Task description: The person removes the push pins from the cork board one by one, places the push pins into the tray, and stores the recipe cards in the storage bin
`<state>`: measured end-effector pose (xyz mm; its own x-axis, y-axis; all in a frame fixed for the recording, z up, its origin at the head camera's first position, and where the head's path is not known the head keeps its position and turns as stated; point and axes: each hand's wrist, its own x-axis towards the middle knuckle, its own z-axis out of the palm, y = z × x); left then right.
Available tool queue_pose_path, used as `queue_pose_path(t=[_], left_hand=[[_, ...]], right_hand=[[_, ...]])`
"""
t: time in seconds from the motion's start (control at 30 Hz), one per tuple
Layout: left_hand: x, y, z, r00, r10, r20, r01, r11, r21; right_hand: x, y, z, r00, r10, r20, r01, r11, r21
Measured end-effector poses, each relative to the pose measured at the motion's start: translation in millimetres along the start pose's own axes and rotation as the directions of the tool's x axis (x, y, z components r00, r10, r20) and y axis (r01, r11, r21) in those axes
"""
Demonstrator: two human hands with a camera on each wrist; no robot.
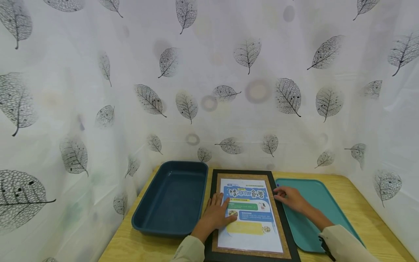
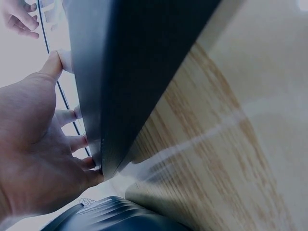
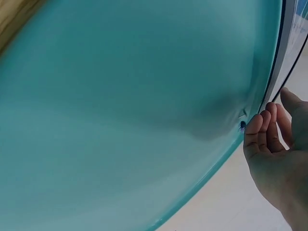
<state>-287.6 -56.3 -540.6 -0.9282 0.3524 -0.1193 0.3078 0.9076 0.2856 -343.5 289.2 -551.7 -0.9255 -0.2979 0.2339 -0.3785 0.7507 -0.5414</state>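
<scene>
A printed sheet [image 1: 252, 238] with blue, green and yellow blocks lies on a cork board in a black frame [image 1: 281, 218]. My left hand [image 1: 214, 214] rests on the sheet's left side, fingers spread. The left wrist view has this hand [image 2: 38, 144] beside the dark frame edge [image 2: 130, 62]. My right hand [image 1: 291, 198] hovers by the frame's right edge, over the far left corner of a teal tray [image 1: 314, 196]. In the right wrist view its fingers [image 3: 263, 130] are loosely bent, nothing visible in them. Close to the fingertips lies a tiny dark item [image 3: 242, 125], its kind unclear.
A deep dark-blue bin [image 1: 170, 203] stands left of the board. All sit on a wood-grain table [image 1: 347, 183]. Behind and at both sides hangs a white curtain [image 1: 209, 54] with a leaf print.
</scene>
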Motion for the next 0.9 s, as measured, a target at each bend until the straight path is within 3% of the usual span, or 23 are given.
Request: queue_pose_path(t=[0.57, 0.9], left_hand=[[-0.8, 2.2, -0.4, 1.0, 0.006, -0.007, -0.006, 1.0, -0.01], [2.9, -6.4, 5.5, 0.998, 0.032, -0.057, -0.036, 0.996, -0.077]], right_hand=[[1.9, -20.9, 9.0, 0.991, -0.084, 0.106, 0.081, 0.996, 0.033], [7.3, -26.4, 16.7, 0.993, 0.07, 0.099, -0.072, 0.997, 0.02]])
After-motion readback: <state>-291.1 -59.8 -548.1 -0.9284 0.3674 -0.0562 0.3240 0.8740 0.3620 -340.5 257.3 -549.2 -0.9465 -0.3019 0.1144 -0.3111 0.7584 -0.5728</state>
